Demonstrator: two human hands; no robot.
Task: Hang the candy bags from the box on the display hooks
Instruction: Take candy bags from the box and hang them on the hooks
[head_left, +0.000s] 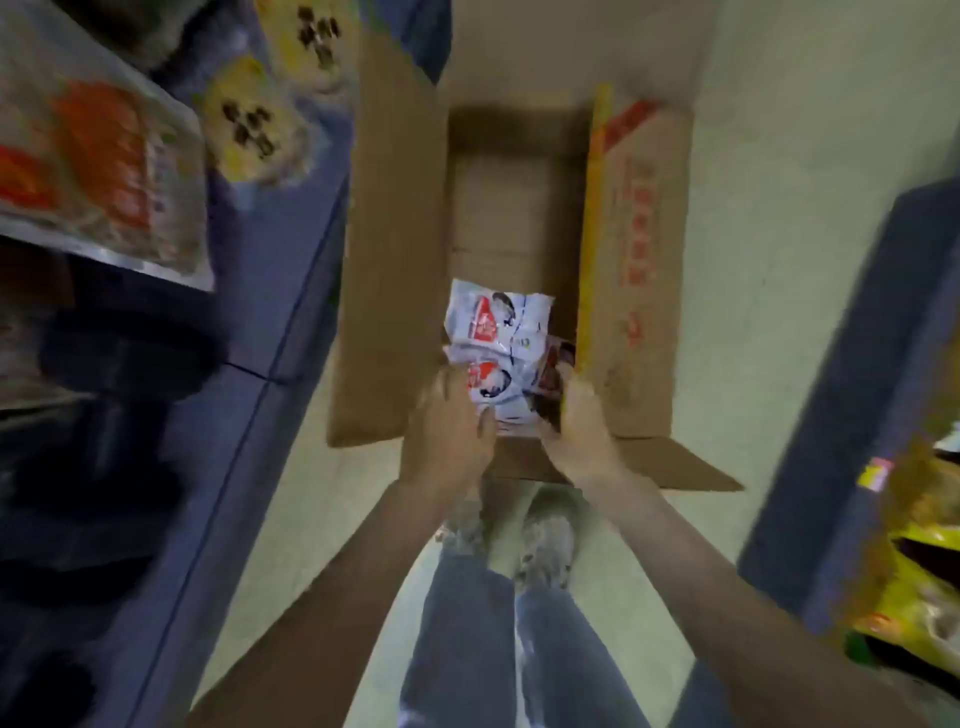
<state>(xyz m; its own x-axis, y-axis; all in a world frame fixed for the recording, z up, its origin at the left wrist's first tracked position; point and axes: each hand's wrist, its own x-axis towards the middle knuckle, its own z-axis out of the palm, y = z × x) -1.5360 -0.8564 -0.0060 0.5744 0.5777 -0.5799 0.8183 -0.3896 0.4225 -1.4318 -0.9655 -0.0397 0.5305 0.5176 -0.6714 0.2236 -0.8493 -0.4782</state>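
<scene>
An open cardboard box (395, 249) stands on the floor in front of my feet, its flaps spread out. Several white candy bags (498, 322) with red labels lie bunched at its near end. My left hand (449, 426) grips the left side of the bunch, thumb curled onto the nearest bag. My right hand (576, 426) holds the right side of the same bunch, fingers wrapped round a darker bag edge. The far part of the box floor is bare cardboard. No display hooks can be made out in this blurred view.
A blue shelf unit (249, 395) runs along the left, with packaged goods (104, 171) hanging or lying above it. Another blue unit (852, 415) with yellow packs (914, 597) stands on the right. The pale floor aisle (779, 104) lies between them.
</scene>
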